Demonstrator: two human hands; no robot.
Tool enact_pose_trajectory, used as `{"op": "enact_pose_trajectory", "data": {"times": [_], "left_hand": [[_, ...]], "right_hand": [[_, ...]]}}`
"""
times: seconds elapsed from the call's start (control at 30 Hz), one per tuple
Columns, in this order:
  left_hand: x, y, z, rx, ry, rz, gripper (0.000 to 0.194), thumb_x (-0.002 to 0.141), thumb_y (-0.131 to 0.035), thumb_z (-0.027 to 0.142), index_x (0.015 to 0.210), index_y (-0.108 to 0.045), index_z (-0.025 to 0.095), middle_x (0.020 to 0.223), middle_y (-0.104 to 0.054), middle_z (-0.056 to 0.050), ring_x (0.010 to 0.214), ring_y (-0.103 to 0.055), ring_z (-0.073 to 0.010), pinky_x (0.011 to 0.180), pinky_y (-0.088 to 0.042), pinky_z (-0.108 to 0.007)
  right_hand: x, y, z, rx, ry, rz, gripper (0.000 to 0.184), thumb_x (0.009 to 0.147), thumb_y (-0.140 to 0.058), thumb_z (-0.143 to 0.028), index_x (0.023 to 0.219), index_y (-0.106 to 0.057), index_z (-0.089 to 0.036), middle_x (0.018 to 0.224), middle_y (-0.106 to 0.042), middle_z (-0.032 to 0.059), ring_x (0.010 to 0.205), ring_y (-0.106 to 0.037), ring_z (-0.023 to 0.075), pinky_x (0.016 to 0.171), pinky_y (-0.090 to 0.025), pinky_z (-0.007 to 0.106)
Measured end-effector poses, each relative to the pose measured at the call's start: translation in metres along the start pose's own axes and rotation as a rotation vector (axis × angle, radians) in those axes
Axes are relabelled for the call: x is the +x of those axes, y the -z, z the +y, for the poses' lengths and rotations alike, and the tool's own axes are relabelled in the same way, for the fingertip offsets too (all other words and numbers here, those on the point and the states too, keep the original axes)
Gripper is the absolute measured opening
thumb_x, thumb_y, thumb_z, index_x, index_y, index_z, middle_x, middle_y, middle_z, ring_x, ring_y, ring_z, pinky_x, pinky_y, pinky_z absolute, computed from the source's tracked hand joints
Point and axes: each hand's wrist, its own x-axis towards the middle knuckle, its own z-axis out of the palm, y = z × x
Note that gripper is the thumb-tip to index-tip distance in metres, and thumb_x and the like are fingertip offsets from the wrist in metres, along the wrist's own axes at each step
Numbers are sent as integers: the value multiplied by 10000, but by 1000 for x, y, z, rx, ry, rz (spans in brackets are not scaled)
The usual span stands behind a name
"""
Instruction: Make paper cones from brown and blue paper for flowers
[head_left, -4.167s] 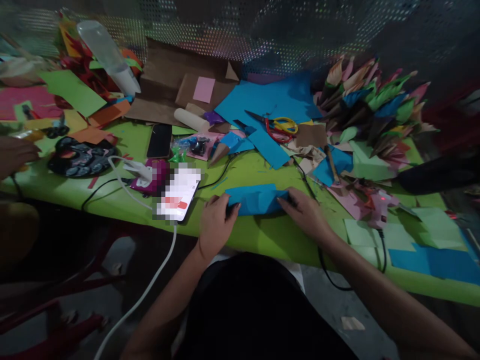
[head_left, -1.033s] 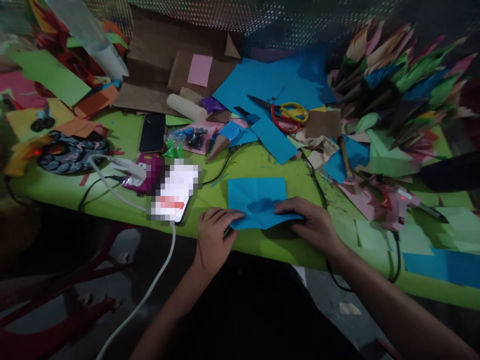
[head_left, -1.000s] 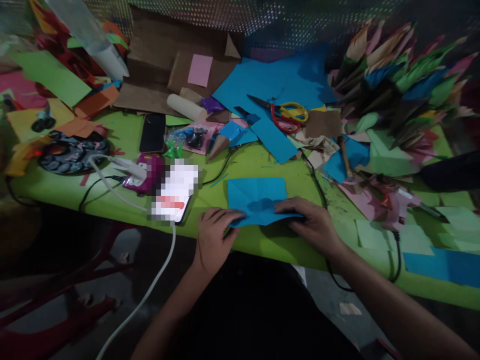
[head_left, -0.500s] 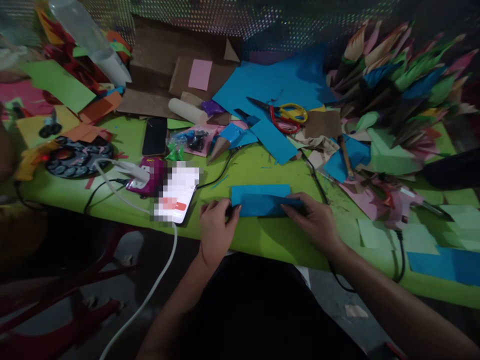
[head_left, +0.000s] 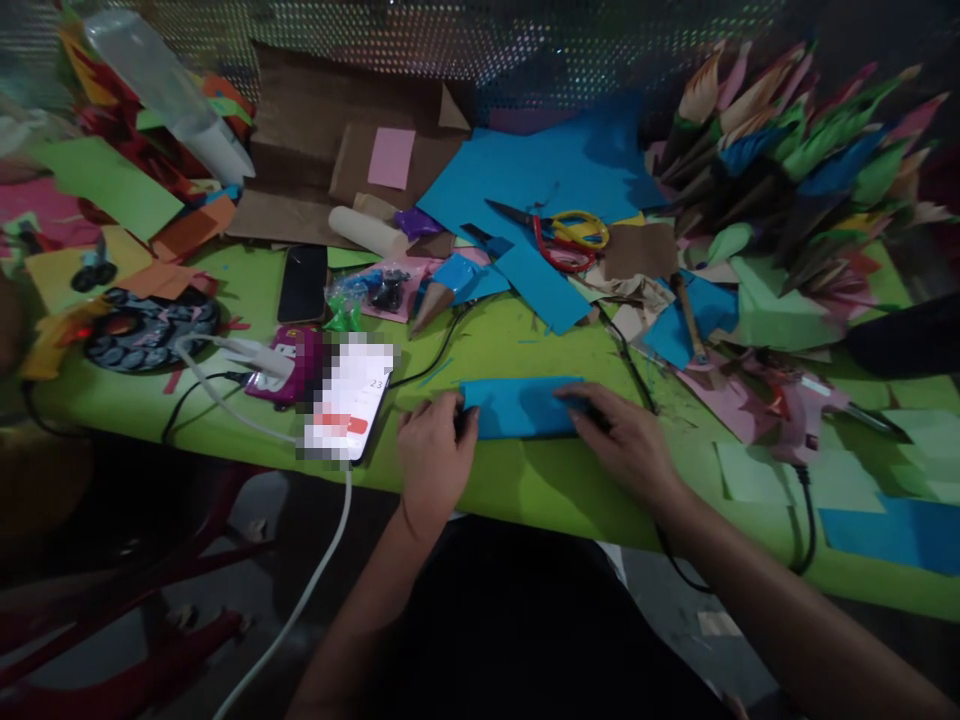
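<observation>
A blue sheet of paper point(head_left: 517, 407), folded in half into a flat strip, lies on the green table point(head_left: 540, 480) near its front edge. My left hand point(head_left: 435, 455) pinches the strip's left end with curled fingers. At the strip's right end, my right hand point(head_left: 622, 440) presses down on the fold with its fingers laid over the paper.
A phone point(head_left: 346, 398) on a white cable lies left of the paper, a dark phone point(head_left: 303, 283) behind it. Scissors point(head_left: 559, 232) rest on larger blue sheets point(head_left: 540, 180). A pile of folded paper pieces point(head_left: 787, 170) fills the back right; a glue gun point(head_left: 791, 415) lies at right.
One second ago the blue sheet lay open and square. Both hands have since folded its near edge over, and it now lies flat as a narrow strip.
</observation>
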Motion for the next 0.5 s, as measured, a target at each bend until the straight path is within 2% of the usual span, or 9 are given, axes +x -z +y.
{"op": "enact_pose_trajectory", "data": {"times": [0.1,0.3,0.5], "left_hand": [[2,-2,-1,8,15,-2,113,957,-605,288,889,-636,204,786,-723,-39,767,-678,-226,748,-431,-354],[6,-5,-3,45,5,11,130,963,-579,281,862,-622,212,756,-717,-25,725,-661,-196,722,-437,-330],[8,-5,-1,46,-11,37,101,921,-625,249,827,-597,223,711,-705,-17,686,-652,-198,687,-427,-340]], "right_hand": [[0,0,2,-4,28,-22,236,948,-504,-250,991,-736,-250,972,-770,60,904,-729,244,798,-573,382],[0,-4,3,-37,11,7,236,966,-517,-268,1024,-745,-242,993,-773,75,912,-732,249,786,-589,388],[0,-4,5,-68,24,11,227,976,-522,-272,1045,-736,-238,999,-759,87,916,-723,246,779,-585,381]]}}
